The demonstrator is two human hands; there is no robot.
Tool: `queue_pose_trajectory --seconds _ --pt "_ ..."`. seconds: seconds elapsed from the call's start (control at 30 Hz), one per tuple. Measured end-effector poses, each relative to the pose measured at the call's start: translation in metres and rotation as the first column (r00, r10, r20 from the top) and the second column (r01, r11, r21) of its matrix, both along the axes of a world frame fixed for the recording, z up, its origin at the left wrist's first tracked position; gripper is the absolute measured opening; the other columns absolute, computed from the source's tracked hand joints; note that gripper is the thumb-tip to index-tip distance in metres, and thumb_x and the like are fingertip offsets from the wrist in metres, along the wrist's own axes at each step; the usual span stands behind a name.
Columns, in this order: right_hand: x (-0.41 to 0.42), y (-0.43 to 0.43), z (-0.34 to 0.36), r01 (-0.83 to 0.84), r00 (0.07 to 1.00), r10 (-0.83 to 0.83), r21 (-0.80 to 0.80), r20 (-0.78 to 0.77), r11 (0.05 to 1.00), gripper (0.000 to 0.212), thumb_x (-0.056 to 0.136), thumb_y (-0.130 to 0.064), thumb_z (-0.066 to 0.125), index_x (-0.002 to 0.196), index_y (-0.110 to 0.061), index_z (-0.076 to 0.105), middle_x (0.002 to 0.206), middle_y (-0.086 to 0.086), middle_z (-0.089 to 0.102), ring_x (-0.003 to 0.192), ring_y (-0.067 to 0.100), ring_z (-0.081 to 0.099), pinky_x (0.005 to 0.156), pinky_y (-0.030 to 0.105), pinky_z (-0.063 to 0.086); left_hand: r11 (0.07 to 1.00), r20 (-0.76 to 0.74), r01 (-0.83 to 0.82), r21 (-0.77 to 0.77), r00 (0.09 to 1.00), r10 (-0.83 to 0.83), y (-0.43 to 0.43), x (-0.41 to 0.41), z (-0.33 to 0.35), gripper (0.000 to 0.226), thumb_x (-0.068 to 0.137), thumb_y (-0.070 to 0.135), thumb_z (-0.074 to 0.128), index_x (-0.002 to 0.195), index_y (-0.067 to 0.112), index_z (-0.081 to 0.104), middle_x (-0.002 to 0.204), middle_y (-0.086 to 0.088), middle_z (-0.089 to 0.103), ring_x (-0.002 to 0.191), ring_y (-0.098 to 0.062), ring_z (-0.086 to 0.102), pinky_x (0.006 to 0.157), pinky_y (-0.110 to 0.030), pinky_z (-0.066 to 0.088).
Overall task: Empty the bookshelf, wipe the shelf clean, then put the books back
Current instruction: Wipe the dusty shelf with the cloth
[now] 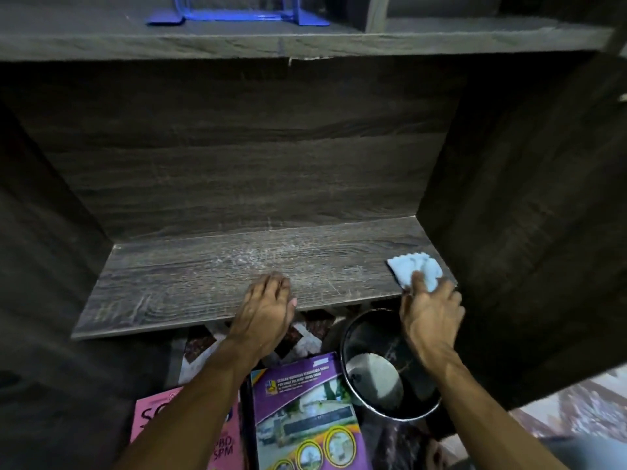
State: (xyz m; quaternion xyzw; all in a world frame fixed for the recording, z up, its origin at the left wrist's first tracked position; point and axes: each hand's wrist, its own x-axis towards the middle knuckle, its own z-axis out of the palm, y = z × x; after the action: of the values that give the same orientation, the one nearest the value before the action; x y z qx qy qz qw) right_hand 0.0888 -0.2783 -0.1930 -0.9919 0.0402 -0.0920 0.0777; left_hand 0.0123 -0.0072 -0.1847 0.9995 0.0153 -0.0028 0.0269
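The dark wood-grain shelf holds no books and shows pale dust smears near its middle. My right hand presses a light blue cloth onto the shelf's right front corner, fingers on top of the cloth. My left hand rests on the shelf's front edge near the middle, fingers bent over the board, holding nothing. Below the shelf on the floor lie a purple book and a pink book, partly hidden by my left forearm.
A black round bin stands on the floor under the shelf's right end, beside the purple book. The cabinet's side walls close the compartment left and right. A blue metal bookend stands on the board above.
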Motion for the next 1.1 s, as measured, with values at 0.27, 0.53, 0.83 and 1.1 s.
queue_pose_trajectory --seconds 0.27,0.53,0.83,1.1 --pt "-0.05 -0.007 0.004 -0.192 0.975 0.148 0.298 0.163 0.935 0.035 0.094 -0.025 0.058 0.128 -0.017 0.061 0.108 0.019 0.052 0.087 0.041 0.058 0.079 0.043 0.052 0.977 -0.018 0.183 -0.112 0.982 -0.186 -0.059 0.012 0.018 0.05 0.104 0.039 0.022 0.145 0.017 0.04 0.151 -0.005 0.037 0.139 -0.025 0.032 0.116 -0.036 0.025" --pt "-0.048 -0.039 0.039 0.036 0.949 0.206 0.732 -0.238 0.68 0.048 0.082 -0.056 0.072 0.114 -0.029 0.047 0.113 0.002 0.057 0.103 0.022 0.059 0.086 0.031 0.046 0.957 -0.073 0.266 -0.112 0.959 -0.275 -0.096 0.012 0.037 0.046 0.105 0.037 0.029 0.145 0.017 0.039 0.142 -0.004 0.041 0.129 -0.026 0.041 0.109 -0.038 0.036" --pt "-0.029 -0.043 0.154 -0.48 0.851 0.463 0.01 0.247 0.877 0.033 0.076 -0.036 0.061 0.108 -0.04 0.055 0.104 -0.005 0.058 0.087 0.027 0.054 0.071 0.04 0.043 0.956 0.132 0.284 -0.07 0.953 -0.273 -0.085 0.017 0.124 0.037 0.103 0.039 0.031 0.123 0.017 0.053 0.119 -0.004 0.051 0.113 -0.027 0.05 0.099 -0.037 0.041" --pt "-0.02 -0.028 0.31 -0.622 0.592 0.469 0.0 0.655 0.783 0.046 0.076 -0.001 0.068 0.118 -0.019 0.063 0.111 0.003 0.067 0.091 0.032 0.061 0.073 0.043 0.052 0.95 0.456 0.303 0.074 0.837 -0.303 -0.09 0.021 0.25 0.036 0.1 0.041 0.038 0.116 0.017 0.06 0.11 -0.004 0.058 0.099 -0.025 0.057 0.082 -0.04 0.053"
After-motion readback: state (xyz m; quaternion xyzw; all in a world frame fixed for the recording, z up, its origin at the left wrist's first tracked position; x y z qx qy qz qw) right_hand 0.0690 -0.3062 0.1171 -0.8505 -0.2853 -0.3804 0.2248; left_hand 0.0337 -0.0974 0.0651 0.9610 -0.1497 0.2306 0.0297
